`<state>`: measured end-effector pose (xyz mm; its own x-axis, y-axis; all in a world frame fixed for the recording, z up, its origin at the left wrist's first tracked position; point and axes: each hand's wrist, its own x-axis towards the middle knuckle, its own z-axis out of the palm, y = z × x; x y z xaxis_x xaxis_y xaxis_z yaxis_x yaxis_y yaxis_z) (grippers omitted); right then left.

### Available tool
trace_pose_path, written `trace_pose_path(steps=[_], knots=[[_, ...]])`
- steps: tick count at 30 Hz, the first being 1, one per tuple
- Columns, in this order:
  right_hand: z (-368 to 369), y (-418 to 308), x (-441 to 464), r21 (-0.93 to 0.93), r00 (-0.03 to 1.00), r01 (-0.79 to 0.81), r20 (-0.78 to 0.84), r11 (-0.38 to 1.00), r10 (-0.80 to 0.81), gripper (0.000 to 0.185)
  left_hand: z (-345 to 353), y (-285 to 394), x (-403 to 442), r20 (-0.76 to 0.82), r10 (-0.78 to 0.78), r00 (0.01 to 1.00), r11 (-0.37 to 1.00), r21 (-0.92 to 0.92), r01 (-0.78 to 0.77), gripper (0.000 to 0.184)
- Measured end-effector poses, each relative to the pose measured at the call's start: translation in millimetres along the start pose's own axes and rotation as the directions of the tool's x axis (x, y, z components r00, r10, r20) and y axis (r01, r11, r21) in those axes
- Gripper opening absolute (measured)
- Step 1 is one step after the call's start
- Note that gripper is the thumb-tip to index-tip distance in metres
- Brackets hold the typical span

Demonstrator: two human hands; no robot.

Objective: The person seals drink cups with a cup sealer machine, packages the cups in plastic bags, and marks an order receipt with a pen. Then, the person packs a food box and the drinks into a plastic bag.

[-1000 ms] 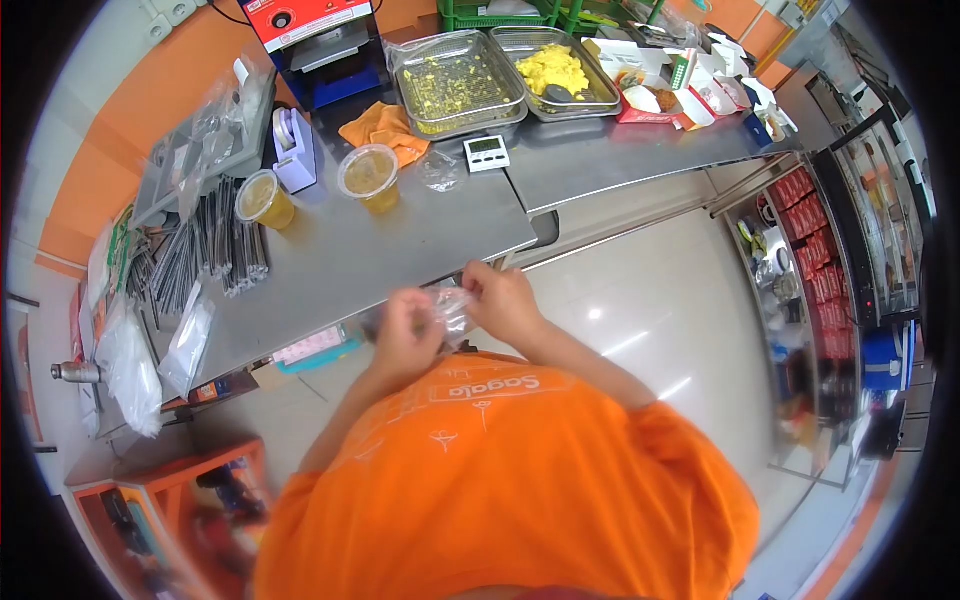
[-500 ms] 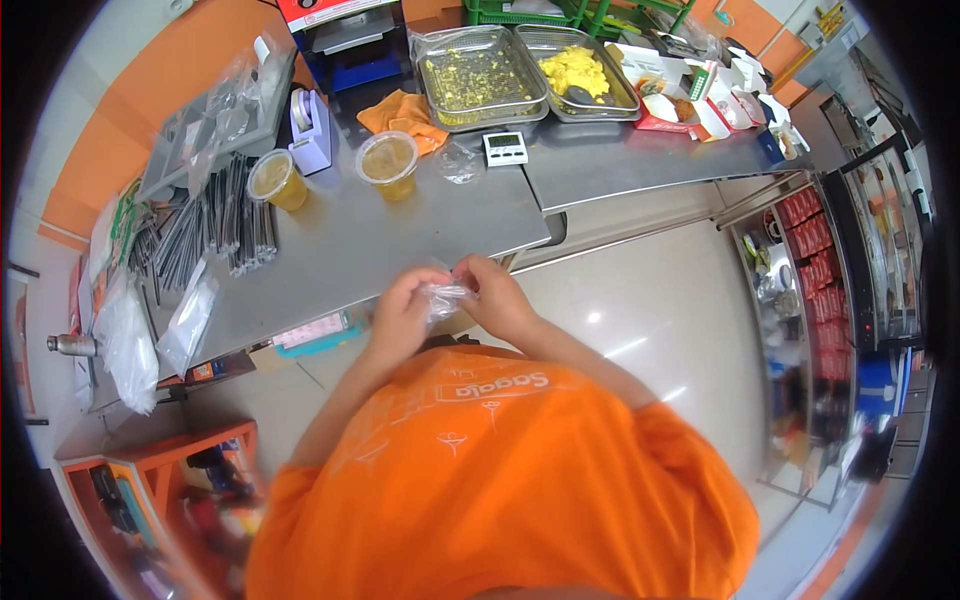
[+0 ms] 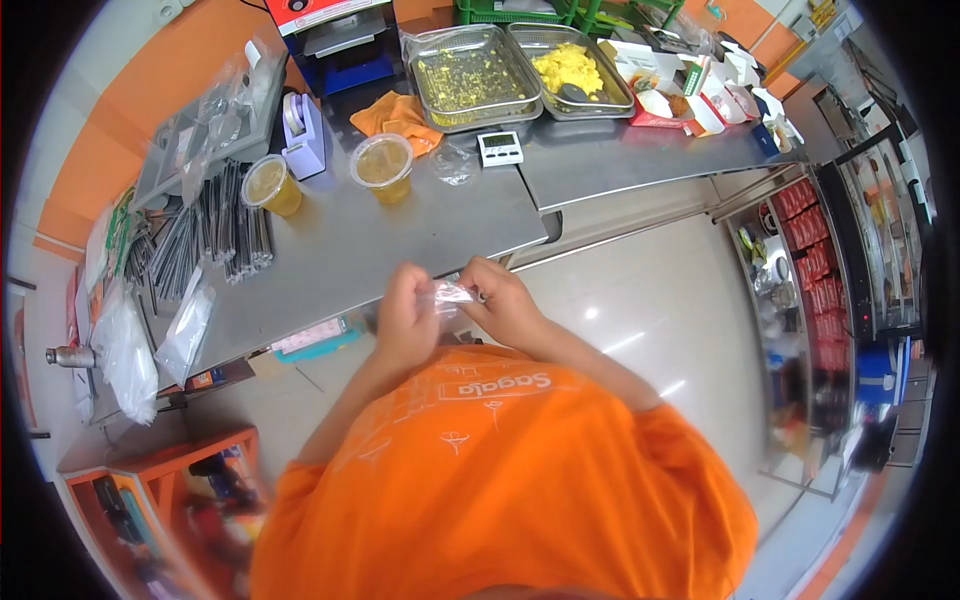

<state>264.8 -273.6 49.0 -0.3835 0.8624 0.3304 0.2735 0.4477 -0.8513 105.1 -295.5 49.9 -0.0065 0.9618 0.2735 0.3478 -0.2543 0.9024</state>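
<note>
Close to my body, just off the near edge of the steel table, a crumpled clear plastic bag (image 3: 452,293) is stretched between my hands. My left hand (image 3: 408,310) is closed on its left side, and my right hand (image 3: 493,297) pinches the right side. Beyond them on the table stand two lidded plastic cups of yellowish drink, the nearer-to-middle cup (image 3: 383,170) and the left cup (image 3: 272,187). A small clear plastic piece (image 3: 455,165) lies beside a white digital timer (image 3: 500,149).
Two metal trays hold yellow food, the left tray (image 3: 440,118) and the right tray (image 3: 628,100). Open food boxes (image 3: 690,105) stand farther right. At left are a purple tape dispenser (image 3: 304,145), a bundle of straws (image 3: 215,225) and plastic bags (image 3: 128,350). An orange cloth (image 3: 398,118) lies behind the cups.
My hands have shifted slightly on the plastic, which now looks flatter and pulled wider between them. The left hand is more upright. The whole view has moved a little.
</note>
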Motion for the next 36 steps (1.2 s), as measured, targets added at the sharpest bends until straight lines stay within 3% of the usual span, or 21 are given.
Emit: trace_pose_path(steps=[2,3,5,7,9,11,12,14,15,16,17,18,19,21,23,25,26,28,29,31,36], knots=[[4,-1,1,0.017,0.997,-0.015,-0.078,1.000,0.016,0.015,-5,4,2,0.107,0.175,0.979,0.975,0.118,-0.188,0.003],[6,-1,0,0.038,0.987,-0.037,-0.156,0.999,0.042,0.016,-5,5,0,0.101,0.172,0.980,0.976,0.119,-0.184,0.003],[6,-6,1,0.057,0.980,-0.077,-0.178,0.995,0.086,0.016,-6,5,-1,0.076,0.140,0.987,0.990,-0.013,-0.140,0.009],[5,-7,4,0.078,0.970,-0.112,-0.207,0.991,0.127,0.016,-8,1,-3,0.082,0.147,0.986,0.989,-0.016,-0.146,0.011],[1,-2,6,-0.143,0.964,-0.067,-0.265,0.987,0.028,0.019,-8,-4,-7,0.091,0.152,0.984,0.988,-0.023,-0.150,0.013],[0,11,6,-0.171,0.954,-0.092,-0.298,0.981,0.038,0.019,-9,-7,-10,0.264,0.339,0.903,0.914,0.133,-0.382,0.012],[0,18,8,-0.198,0.943,-0.118,-0.329,0.973,0.047,0.019,-11,-8,-10,0.258,0.344,0.903,0.912,0.137,-0.387,0.012],[-3,27,14,-0.234,0.949,-0.106,-0.315,0.966,0.028,0.017,-13,-9,-13,0.256,0.173,0.951,0.974,0.096,-0.203,0.011],[-4,28,15,-0.265,0.951,-0.105,-0.308,0.958,0.019,0.016,-13,-7,-13,0.250,0.172,0.953,0.974,0.099,-0.202,0.011],[-4,27,16,-0.265,0.952,-0.098,-0.306,0.959,0.012,0.016,-13,-4,-12,0.187,0.080,0.979,0.985,0.138,-0.107,0.011],[-4,25,16,-0.264,0.981,-0.056,-0.194,0.963,0.004,0.020,-12,-2,-12,0.119,-0.014,0.993,0.986,0.169,-0.006,0.012],[-5,22,15,-0.258,0.997,-0.014,-0.078,0.966,-0.006,0.025,-14,-6,-11,0.111,-0.014,0.994,0.986,0.170,-0.005,0.012],[-5,15,14,-0.256,0.997,-0.007,-0.076,0.967,-0.013,0.025,-15,-13,-9,0.012,0.087,0.996,0.982,0.169,-0.088,0.014],[-2,-2,11,-0.335,0.970,0.230,0.009,0.913,-0.241,0.029,-16,-23,-6,-0.076,0.194,0.978,0.967,0.183,-0.178,0.019],[3,-5,9,-0.339,0.978,0.196,0.001,0.920,-0.208,0.030,-10,-27,-7,-0.176,0.240,0.955,0.966,-0.057,-0.253,0.029],[3,-11,9,-0.368,0.906,0.331,-0.133,0.869,-0.402,0.025,-1,-31,-8,-0.250,0.274,0.929,0.949,-0.088,-0.303,0.033],[2,-11,7,-0.365,0.908,0.321,-0.145,0.874,-0.394,0.025,3,-33,-10,-0.331,0.300,0.894,0.928,-0.113,-0.354,0.036],[-3,-7,5,-0.487,0.706,0.552,-0.158,0.677,-0.690,0.024,9,-36,-15,-0.377,0.335,0.864,0.901,-0.140,-0.411,0.036],[-2,-7,6,-0.488,0.708,0.546,-0.167,0.682,-0.686,0.024,10,-36,-16,-0.439,0.363,0.822,0.866,-0.166,-0.471,0.036],[-4,-7,8,-0.535,0.596,0.608,-0.181,0.587,-0.782,0.022,10,-33,-16,-0.433,0.365,0.825,0.866,-0.168,-0.471,0.033],[-7,0,6,-0.476,0.633,0.623,-0.160,0.621,-0.757,0.025,9,-27,-15,-0.442,0.386,0.810,0.852,-0.164,-0.496,0.032]])
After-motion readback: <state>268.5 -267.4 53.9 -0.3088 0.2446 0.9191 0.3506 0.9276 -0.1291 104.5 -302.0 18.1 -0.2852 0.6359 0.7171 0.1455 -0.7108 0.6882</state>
